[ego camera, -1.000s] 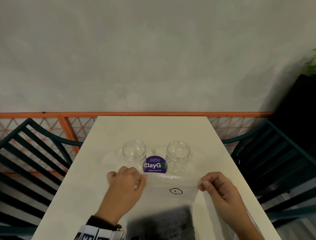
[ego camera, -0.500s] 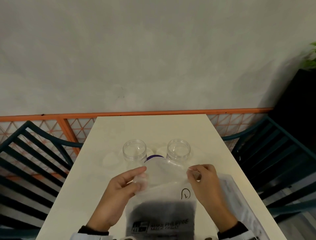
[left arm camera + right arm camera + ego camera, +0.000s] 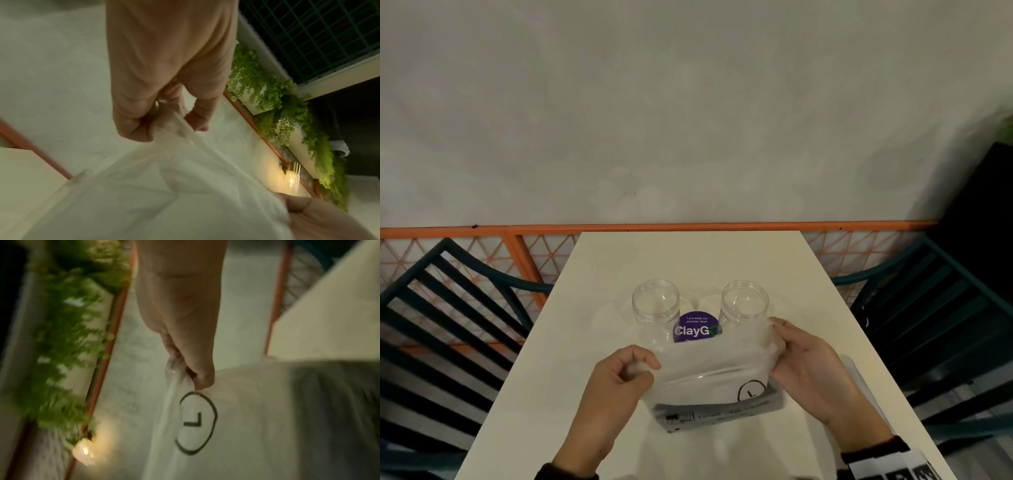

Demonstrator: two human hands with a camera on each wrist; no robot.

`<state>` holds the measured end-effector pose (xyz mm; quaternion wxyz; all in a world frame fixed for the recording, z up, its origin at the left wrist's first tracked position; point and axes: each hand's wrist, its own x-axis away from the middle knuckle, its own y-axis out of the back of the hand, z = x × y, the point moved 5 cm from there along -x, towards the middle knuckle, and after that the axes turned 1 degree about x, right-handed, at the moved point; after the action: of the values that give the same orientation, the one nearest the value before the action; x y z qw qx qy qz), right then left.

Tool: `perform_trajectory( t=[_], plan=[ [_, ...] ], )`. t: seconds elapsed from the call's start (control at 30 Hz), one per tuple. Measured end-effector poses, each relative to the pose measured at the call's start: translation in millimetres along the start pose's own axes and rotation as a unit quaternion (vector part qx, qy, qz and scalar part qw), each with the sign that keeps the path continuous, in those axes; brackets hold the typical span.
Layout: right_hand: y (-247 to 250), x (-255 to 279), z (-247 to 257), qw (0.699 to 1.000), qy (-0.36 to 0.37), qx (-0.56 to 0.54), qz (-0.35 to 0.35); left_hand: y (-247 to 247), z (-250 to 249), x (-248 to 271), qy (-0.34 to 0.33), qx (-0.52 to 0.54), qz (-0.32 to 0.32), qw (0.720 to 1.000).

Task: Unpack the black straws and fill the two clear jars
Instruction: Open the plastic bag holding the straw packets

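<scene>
Two empty clear jars stand side by side on the cream table point(image 3: 688, 260), the left jar point(image 3: 655, 313) and the right jar point(image 3: 745, 310). In front of them I hold a frosted plastic bag point(image 3: 709, 377) upright, marked with a circled "L" point(image 3: 195, 423). Dark straws show as a grey mass inside the bag point(image 3: 333, 402). My left hand point(image 3: 619, 377) pinches the bag's top left corner point(image 3: 164, 123). My right hand point(image 3: 804, 363) grips the bag's top right edge point(image 3: 176, 369).
A purple round "ClayGo" sticker point(image 3: 697, 327) lies on the table between the jars. Dark slatted chairs stand on the left point(image 3: 448, 325) and the right point(image 3: 935, 325). An orange railing point(image 3: 654, 228) and a grey wall lie behind the table's far edge.
The bag has been raised upright and its top pulled wider. My right hand moved out to the right edge and my left hand dropped lower on the left corner.
</scene>
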<state>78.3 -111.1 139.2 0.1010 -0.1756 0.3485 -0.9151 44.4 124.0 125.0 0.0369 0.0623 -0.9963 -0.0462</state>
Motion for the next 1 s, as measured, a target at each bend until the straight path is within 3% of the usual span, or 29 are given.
perform_trajectory(
  t=[0.07,0.1,0.13,0.2,0.23,0.27,0.33,0.37,0.47,0.5,0.57,0.67,0.73,0.77,0.83,0.87,0.9,1.0],
  plan=[
    [5,-1,3,0.986,0.028,0.159,-0.033,0,-5,-1,-0.003,0.002,-0.008,1.0],
    [10,-2,4,0.957,0.04,0.28,-0.069,-2,-9,0,-0.005,0.006,-0.008,1.0],
    [14,-2,5,0.906,0.054,0.405,-0.113,-4,-12,1,-0.01,0.011,-0.009,1.0],
    [25,-2,8,0.764,0.097,0.603,-0.209,-10,-17,3,-0.021,0.026,-0.009,0.999],
    [27,-2,10,0.711,0.124,0.648,-0.245,-13,-18,4,-0.024,0.034,-0.008,0.999],
    [28,-1,11,0.687,0.136,0.663,-0.265,-14,-18,5,-0.027,0.036,-0.009,0.999],
    [32,-2,11,0.686,0.134,0.665,-0.263,-14,-16,5,-0.031,0.017,-0.015,0.999],
    [35,-4,11,0.709,0.128,0.645,-0.253,-11,-14,4,-0.033,-0.01,-0.018,0.999],
    [35,-6,9,0.866,0.077,0.454,-0.194,-4,-12,3,-0.045,-0.135,-0.031,0.989],
    [31,-6,8,0.906,0.052,0.388,-0.161,-3,-11,4,-0.042,-0.171,-0.03,0.984],
    [21,-5,3,0.948,-0.004,0.304,-0.096,-3,-9,6,-0.051,-0.224,-0.019,0.973],
    [4,-2,-8,0.978,-0.057,0.197,-0.034,-14,-7,8,-0.072,-0.261,0.007,0.963],
    [-2,-5,-16,0.974,-0.066,0.216,-0.034,-23,-7,8,-0.09,-0.265,0.016,0.96],
    [-2,-7,-18,0.952,-0.047,0.298,-0.056,-27,-8,9,-0.099,-0.258,0.015,0.961],
    [-2,-11,-10,0.853,0.046,0.502,-0.137,-29,-12,9,-0.109,-0.23,0.011,0.967],
    [-3,-9,-5,0.804,0.091,0.563,-0.168,-27,-14,9,-0.108,-0.213,0.003,0.971],
    [0,-10,-1,0.773,0.117,0.595,-0.185,-23,-15,9,-0.107,-0.199,-0.012,0.974],
    [14,-11,8,0.74,0.124,0.633,-0.19,-1,-19,6,-0.106,-0.188,-0.07,0.974]
  ],
)
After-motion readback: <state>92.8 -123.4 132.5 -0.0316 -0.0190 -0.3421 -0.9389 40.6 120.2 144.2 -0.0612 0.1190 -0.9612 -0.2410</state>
